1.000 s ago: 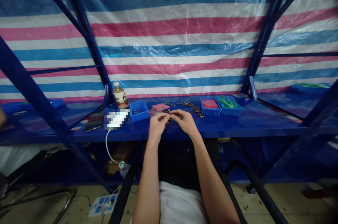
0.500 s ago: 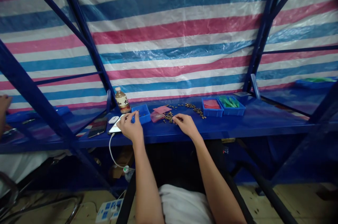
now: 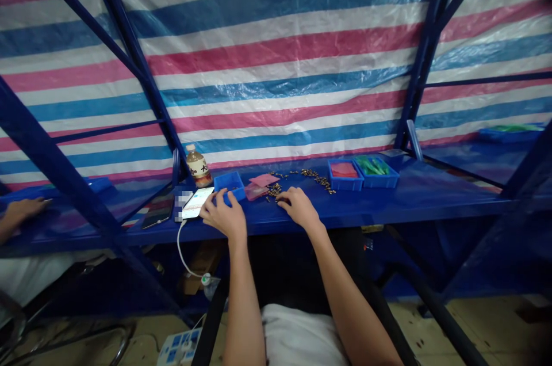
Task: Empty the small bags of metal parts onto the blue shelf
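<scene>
- At the far left, in the next bay, a co-worker's hand lies flat and loosely spread on a blue steel shelf, apart from this person's own work.
- A dark smartphone lies on the shelf, out of the way of the working area.
- Beside it, a lit white phone, partly blurred out, trails a white cable down over the shelf edge, probably because it is charging from the power strip on the floor.
- A plastic drink bottle stands upright at the back, where elbows are unlikely to knock it.
- The left hand is open, its fingers spread and reaching to the front of a small blue bin that holds a few brass parts. The fingertips seem to touch the bin, and the hand holds nothing that I can see.
- A pink card lies on a translucent pink bag, just beside the bin.
- The right hand is curled, its fingertips at the edge of a heap of loose brass parts. I cannot tell whether it is pinching one.
- More brass parts trail along the shelf to the right, spread thin, which would make them easy to pick out singly.
- Two blue bins, one with red pieces and one with green strips, sit side by side, keeping the colours apart.
</scene>
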Motion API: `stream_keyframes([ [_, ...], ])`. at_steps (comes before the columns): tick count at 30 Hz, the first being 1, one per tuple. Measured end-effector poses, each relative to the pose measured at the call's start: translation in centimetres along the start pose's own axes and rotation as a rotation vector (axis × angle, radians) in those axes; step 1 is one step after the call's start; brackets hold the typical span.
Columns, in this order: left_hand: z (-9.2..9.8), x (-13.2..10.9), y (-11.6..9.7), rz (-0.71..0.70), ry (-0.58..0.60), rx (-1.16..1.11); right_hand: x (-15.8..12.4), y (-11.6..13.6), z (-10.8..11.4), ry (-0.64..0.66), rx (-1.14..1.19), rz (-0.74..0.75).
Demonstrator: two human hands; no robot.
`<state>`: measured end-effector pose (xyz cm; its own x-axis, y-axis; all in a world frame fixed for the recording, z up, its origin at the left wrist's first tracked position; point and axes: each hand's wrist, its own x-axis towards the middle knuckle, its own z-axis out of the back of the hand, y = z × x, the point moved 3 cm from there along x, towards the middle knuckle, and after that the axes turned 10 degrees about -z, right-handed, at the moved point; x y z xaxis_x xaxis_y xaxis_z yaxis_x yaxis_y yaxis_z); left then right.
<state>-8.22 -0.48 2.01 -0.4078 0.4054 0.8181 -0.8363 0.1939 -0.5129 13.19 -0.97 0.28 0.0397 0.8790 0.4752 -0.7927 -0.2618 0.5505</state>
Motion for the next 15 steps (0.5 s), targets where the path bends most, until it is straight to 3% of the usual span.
stream_keyframes([
  [3,-0.2,-1.0,-2.4,-0.090,0.066,-0.079,0.0,0.0,-0.1,-0.007,-0.016,-0.038],
  [7,-2.0,-2.4,-4.6,-0.228,0.345,-0.298,0.0,-0.2,0.0,-0.005,-0.012,-0.062],
  [10,-3.4,-3.5,-5.2,-0.243,0.553,-0.450,0.1,-0.5,0.3,-0.009,0.081,-0.085],
  [15,-3.8,-3.9,-5.5,-0.265,0.710,-0.607,0.0,-0.9,1.2,-0.028,0.384,-0.147],
])
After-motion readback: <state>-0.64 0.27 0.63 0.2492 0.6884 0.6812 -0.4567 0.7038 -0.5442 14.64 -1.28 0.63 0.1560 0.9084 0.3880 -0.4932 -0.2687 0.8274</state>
